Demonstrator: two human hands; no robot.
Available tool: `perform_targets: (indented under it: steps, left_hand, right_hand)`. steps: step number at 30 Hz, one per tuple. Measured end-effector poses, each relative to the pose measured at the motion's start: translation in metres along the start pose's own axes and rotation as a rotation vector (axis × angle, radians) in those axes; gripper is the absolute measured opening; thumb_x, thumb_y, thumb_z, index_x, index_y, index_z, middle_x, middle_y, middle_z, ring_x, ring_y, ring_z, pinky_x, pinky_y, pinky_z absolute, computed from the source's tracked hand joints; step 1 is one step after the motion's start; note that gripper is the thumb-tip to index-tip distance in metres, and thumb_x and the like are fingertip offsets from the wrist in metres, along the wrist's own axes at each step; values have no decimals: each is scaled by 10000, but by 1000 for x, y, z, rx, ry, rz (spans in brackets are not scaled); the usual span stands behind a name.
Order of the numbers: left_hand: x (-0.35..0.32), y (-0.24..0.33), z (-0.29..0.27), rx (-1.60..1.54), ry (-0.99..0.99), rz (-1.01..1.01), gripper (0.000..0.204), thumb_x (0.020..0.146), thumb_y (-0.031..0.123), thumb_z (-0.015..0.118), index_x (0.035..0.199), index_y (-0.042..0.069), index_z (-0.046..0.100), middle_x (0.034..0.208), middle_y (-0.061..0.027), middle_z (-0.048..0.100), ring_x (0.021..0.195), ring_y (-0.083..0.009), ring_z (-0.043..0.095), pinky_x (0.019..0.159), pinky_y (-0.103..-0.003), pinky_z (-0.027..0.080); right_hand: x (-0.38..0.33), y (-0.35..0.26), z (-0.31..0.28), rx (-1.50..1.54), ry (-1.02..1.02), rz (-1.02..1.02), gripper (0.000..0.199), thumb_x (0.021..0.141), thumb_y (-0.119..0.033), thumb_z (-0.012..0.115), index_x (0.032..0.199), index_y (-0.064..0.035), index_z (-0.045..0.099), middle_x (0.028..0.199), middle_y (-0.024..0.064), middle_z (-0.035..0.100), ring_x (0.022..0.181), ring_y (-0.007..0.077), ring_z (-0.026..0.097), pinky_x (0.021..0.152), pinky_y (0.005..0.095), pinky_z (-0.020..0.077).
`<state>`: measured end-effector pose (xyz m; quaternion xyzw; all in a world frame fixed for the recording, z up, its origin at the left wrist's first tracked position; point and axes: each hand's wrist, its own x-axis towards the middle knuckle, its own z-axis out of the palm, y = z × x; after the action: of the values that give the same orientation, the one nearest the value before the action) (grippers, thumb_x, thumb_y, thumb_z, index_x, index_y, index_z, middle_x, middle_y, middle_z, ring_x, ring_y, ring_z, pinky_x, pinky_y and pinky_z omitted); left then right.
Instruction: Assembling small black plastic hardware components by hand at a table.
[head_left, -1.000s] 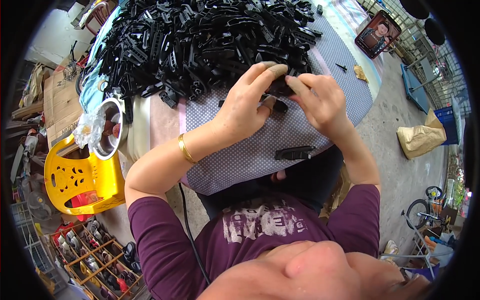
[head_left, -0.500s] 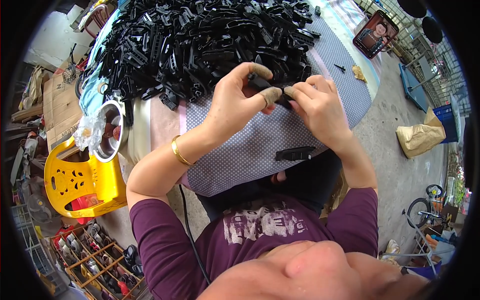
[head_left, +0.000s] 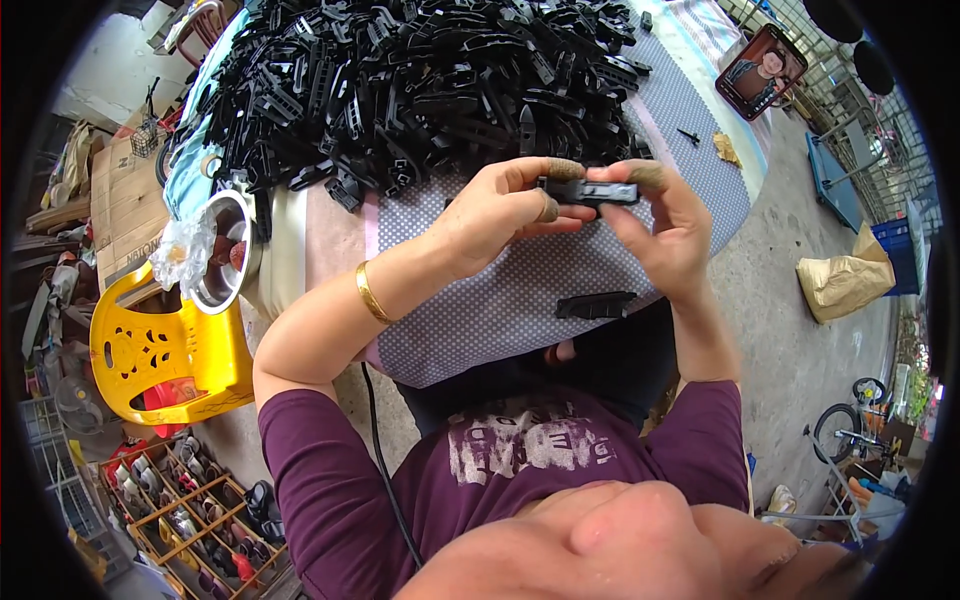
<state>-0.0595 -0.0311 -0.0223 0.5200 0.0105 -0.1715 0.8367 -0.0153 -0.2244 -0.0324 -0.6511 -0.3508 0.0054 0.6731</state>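
Elongated black plastic piece point(head_left: 608, 192), pinched by left hand point(head_left: 492, 212) and right hand point(head_left: 674, 235), looks unfinished; a black-plastic heap point(head_left: 420, 95) remains toward the cloth-covered table's point(head_left: 470, 315) far edge.

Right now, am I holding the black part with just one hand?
No, your left hand and right hand both grip the black part.

The black part point(head_left: 612, 192) looks like glossy plastic, the bangle point(head_left: 369, 294) shiny metal, the bag point(head_left: 845, 281) creased paper.
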Motion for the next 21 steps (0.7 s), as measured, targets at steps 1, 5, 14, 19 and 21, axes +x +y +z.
perform_targets:
  steps: [1,5,14,19,21]
  left_hand:
    - [0,0,-2,1,2,1,351,870,2,457,1215,-59,470,1083,-161,585,963,-218,622,859,-283,513]
    - [-1,1,-2,113,-75,21,364,865,47,545,1208,-60,489,1079,-139,598,949,-193,621,863,-290,510]
    - [-6,2,4,461,-49,265,389,807,-4,636,1180,-51,537,1085,-103,618,977,-131,590,845,-255,503]
    - [-9,-4,9,734,-5,373,372,766,-52,650,1132,-22,586,1056,-106,646,953,-131,608,826,-250,505]
    - [-10,-6,10,879,27,520,360,745,-38,671,1098,4,614,976,-129,669,881,-157,648,755,-256,524]
  right_hand:
    - [3,1,0,-214,-48,-98,288,776,42,618,1058,0,582,1054,97,611,940,177,601,826,296,479]
    - [2,4,-6,-437,-118,-201,258,700,29,683,949,-18,635,1040,122,622,969,222,600,832,316,480]
    - [1,-17,-1,-341,-113,31,342,688,-120,732,991,5,634,919,95,638,875,182,599,746,279,460]
    - [-6,-12,-10,-429,-201,33,340,689,-121,731,976,28,623,828,100,638,760,170,607,683,270,457]
    - [-10,-13,-10,-507,-194,-46,309,682,-113,731,935,30,625,767,105,626,683,199,605,636,276,457]
